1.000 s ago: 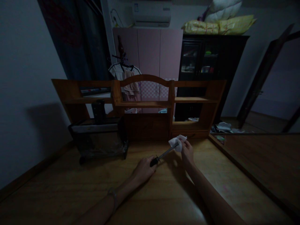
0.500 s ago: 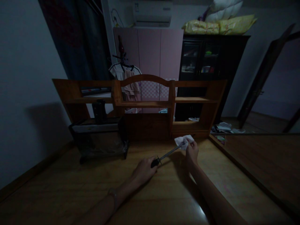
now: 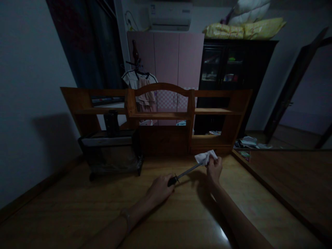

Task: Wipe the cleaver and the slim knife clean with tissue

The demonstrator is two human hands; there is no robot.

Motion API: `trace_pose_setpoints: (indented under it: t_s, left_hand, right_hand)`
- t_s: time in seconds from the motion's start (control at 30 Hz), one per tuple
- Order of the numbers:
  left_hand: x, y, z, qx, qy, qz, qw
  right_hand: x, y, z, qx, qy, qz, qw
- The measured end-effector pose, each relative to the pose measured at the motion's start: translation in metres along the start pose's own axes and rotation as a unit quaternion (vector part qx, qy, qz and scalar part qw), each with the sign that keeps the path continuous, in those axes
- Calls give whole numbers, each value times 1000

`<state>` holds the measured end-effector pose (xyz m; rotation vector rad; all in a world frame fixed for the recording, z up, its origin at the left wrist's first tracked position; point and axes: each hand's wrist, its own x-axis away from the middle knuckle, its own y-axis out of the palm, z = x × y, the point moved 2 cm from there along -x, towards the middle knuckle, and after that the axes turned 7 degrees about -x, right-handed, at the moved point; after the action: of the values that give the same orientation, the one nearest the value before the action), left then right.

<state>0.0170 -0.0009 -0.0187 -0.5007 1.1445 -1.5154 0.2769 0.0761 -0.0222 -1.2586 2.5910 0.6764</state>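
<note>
My left hand (image 3: 158, 189) rests on the wooden desk (image 3: 77, 214) and is closed round the black handle of a slim metal rod tool (image 3: 184, 172), which looks like a sharpening steel or screwdriver. Its shaft points up and to the right. My right hand (image 3: 214, 168) pinches a crumpled white tissue (image 3: 205, 157) around the far tip of the shaft. Both forearms stretch in from the bottom edge.
A wooden shelf unit (image 3: 160, 117) stands along the desk's back edge. A dark rack with a clear tray (image 3: 111, 152) sits at its left. Behind are a pink wardrobe (image 3: 166, 58), a dark cabinet (image 3: 228, 69) and clothes on a hanger (image 3: 140, 86). The room is dim.
My right hand has slid the tissue along the shaft, away from the handle to the tip. My left hand has held the handle nearly still.
</note>
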Motion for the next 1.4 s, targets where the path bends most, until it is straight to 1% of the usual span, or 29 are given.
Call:
trace_pose_setpoints:
  t_s: [0.13,0.23,0.3,0.37,0.5,0.67,0.87,0.97,1.17,1.3,1.4]
  left_hand:
    - [-1,1,0,-1,-4,3,1000]
    - [-1,0,-1,6,-16,-2,1000]
    - [-2,-1,-1,12,-30,0,999]
    - [-2,-2,-2,24,-38,6,999]
    - [-3,-3,-2,57,-43,13,997]
    - [-5,0,-4,89,-35,31,995]
    - [-7,1,-4,111,-34,42,992]
    - [-7,-1,-1,112,-34,40,992]
    - [-6,-2,0,109,-43,27,993]
    - [-7,1,-4,109,-46,29,993]
    - [-7,2,-6,119,-36,32,992]
  right_hand:
    - [0,0,-2,12,-17,2,1000]
    - [-1,3,-2,-1,-8,-11,1000]
    - [-2,7,-2,-23,11,-36,999]
    - [-2,13,-3,-49,39,-74,995]
    - [1,23,-5,-95,102,-149,979]
    - [13,32,-12,-141,155,-228,951]
    - [46,49,-18,-167,211,-352,896]
    - [61,54,-21,-161,236,-400,871]
    - [76,50,-29,-159,269,-446,839]
    - [77,46,-38,-159,280,-475,819]
    - [75,44,-43,-157,281,-494,807]
